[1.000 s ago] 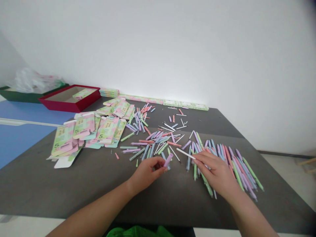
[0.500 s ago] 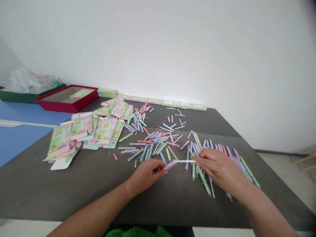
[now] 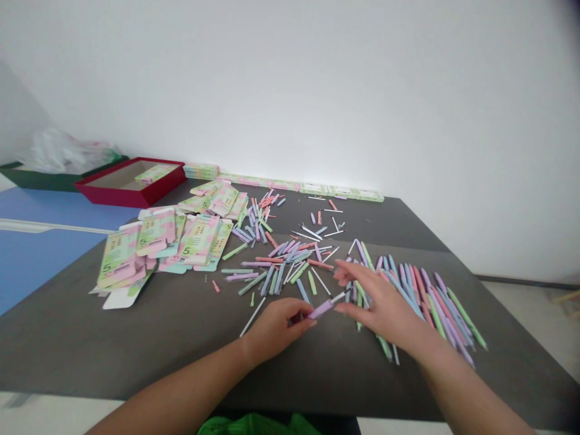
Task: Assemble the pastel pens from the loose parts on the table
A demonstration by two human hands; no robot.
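My left hand [image 3: 283,323] is closed around a purple pen barrel [image 3: 321,309], low over the near middle of the table. Out of the barrel's right end sticks a short white refill [image 3: 338,297]. My right hand [image 3: 369,293] is just right of that tip, thumb and fingers apart; whether a fingertip touches it I cannot tell. Beneath and behind the right hand lie pastel pens [image 3: 435,302] in a rough row, partly covered. A thin white stick [image 3: 252,317] rests on the table left of my left hand.
A pile of loose barrels and refills [image 3: 281,266] spreads across the middle. Flattened printed cartons [image 3: 156,232] overlap at left. Behind them are a red tray [image 3: 140,196] and a green tray [image 3: 45,179] holding plastic bags. Small boxes [image 3: 317,189] line the wall.
My right hand has let go of the white refill, its fingers spreading. Less of the refill shows outside the purple barrel. A white stick now lies left of my left hand.
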